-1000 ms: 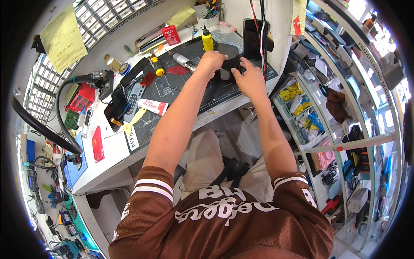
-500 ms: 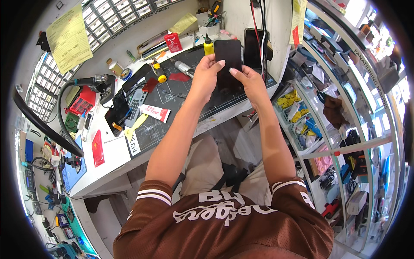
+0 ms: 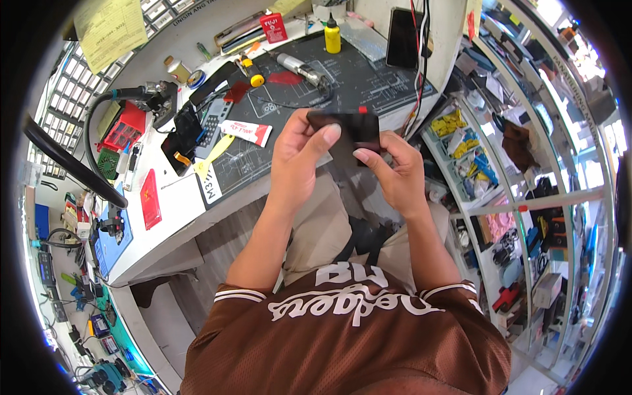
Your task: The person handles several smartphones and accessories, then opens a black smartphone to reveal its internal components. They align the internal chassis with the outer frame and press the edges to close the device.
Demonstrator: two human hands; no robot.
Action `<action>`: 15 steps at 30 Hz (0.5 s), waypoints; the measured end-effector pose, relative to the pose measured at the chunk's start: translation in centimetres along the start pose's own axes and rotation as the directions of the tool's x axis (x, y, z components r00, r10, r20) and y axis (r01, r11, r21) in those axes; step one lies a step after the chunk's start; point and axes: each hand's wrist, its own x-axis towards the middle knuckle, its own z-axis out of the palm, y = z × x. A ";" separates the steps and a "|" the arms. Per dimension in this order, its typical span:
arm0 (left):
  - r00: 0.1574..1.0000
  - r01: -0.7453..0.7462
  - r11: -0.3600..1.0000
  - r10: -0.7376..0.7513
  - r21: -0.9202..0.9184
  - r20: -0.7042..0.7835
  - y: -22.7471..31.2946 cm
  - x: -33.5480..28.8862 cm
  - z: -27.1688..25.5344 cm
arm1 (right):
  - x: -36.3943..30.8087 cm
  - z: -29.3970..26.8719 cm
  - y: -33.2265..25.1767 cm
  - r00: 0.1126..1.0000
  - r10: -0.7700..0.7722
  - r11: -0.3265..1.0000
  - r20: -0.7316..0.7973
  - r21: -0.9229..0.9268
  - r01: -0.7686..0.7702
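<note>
A black smartphone (image 3: 361,130) is held in front of me, just off the front edge of the dark work mat (image 3: 296,72). It is tilted, so its dark face looks shortened. My left hand (image 3: 297,155) grips its left side, thumb across the front and fingers curled behind. My right hand (image 3: 398,172) is closed on the lower right side with thumb and bent fingers. A small red patch (image 3: 363,110) shows at the phone's top edge; what it is I cannot tell.
On the mat lie a white-and-red glue tube (image 3: 247,132), a yellow bottle (image 3: 332,36), a metal-barrelled tool (image 3: 296,66) and a yellow-and-black screwdriver (image 3: 251,71). Another dark phone (image 3: 404,38) leans at the back right beside hanging cables (image 3: 422,66). Glass shelves (image 3: 526,210) stand at the right.
Both hands have brought the phone down and toward me, off the mat. From nearly upright in view it has tipped over and now looks much shorter.
</note>
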 end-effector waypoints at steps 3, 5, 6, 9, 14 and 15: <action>0.969 -0.172 0.985 0.164 0.026 0.184 0.6 -2.6 -0.1 | -1.2 -0.6 0.0 0.980 -0.194 0.981 0.049 -0.015 0.195; 0.897 -0.309 0.951 0.286 0.016 0.338 0.8 -3.0 0.1 | -0.7 -1.5 -0.1 0.943 -0.317 0.948 0.096 0.053 0.314; 0.836 -0.400 0.915 0.344 0.046 0.427 0.8 -2.8 -0.4 | -0.8 -1.7 -0.3 0.946 -0.295 0.954 0.132 0.089 0.285; 0.915 -0.314 0.948 0.286 0.056 0.286 1.3 -4.4 0.3 | -2.4 -1.5 -1.8 0.982 -0.113 0.988 0.152 0.124 0.095; 0.978 0.171 0.974 -0.187 -0.146 -0.098 1.2 -5.6 1.4 | -7.2 0.6 -3.1 0.953 0.280 0.848 0.113 0.435 -0.301; 0.944 0.268 0.945 -0.296 -0.186 -0.148 0.9 -6.1 1.5 | -7.9 1.0 -3.2 0.930 0.352 0.801 0.107 0.479 -0.358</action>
